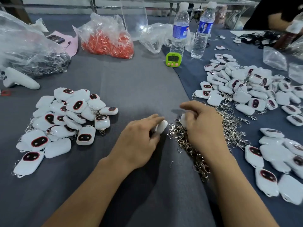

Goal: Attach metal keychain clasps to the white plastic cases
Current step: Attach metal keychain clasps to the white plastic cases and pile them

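Overall, room: metal table legs (93,6) far beyond both hands.
Table cloth (139,89): matte grey woven fabric under both hands; a darker blue cloth (188,76) overlaps it ahead of the right hand.
Clear bag (106,41): crinkled plastic full of orange pieces, far ahead of the left hand.
Case piles: glossy rounded white plastic with dark oval faces. The left pile (65,122) lies outboard of the left hand, the right pile (246,89) beyond the right hand.
Clasp heap (229,126): shiny tangled metal under and around the right hand.
Left hand (139,143): fingers curled round a white case (162,126), just beside the heap.
Right hand (203,126): fingers bent over the heap, gripping a blurred white case (183,119).
Timer (173,59): small green square, ahead between the hands.
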`<state>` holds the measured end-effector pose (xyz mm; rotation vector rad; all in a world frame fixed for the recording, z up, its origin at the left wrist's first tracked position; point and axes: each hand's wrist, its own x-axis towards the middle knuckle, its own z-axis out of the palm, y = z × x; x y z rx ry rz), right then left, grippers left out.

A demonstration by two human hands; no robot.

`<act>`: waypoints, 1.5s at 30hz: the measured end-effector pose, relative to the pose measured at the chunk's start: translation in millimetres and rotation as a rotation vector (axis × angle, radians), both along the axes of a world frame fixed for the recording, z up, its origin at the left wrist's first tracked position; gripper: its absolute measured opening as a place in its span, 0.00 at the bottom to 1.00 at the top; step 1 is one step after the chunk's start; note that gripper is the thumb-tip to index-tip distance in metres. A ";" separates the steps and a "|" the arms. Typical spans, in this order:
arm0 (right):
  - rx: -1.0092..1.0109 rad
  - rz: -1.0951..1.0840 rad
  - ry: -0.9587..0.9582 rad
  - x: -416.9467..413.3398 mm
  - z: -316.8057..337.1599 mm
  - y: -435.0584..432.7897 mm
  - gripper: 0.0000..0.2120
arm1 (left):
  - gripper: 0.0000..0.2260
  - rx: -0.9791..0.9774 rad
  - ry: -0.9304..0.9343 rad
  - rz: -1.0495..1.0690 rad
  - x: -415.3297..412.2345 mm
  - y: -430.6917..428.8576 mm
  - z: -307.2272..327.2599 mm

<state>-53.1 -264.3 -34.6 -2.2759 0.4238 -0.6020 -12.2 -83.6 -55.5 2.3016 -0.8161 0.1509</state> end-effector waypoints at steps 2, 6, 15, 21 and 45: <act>-0.146 0.130 0.180 -1.1 -4.1 3.0 0.13 | 0.15 -0.037 -0.033 -0.028 -5.2 -0.9 4.3; -0.222 0.283 0.283 -0.3 -5.4 7.8 0.17 | 0.14 0.127 -0.185 -0.069 -33.1 -20.5 6.0; 0.099 0.118 0.030 -0.9 -7.5 1.0 0.17 | 0.04 0.088 -0.039 0.074 -29.9 -28.8 -6.8; 0.489 0.221 -0.093 2.7 -9.1 10.3 0.20 | 0.05 -0.130 0.002 0.150 -25.5 -23.3 -6.0; 0.838 0.203 0.001 8.7 -11.2 40.3 0.06 | 0.15 -0.631 0.313 0.343 0.8 -10.5 -0.4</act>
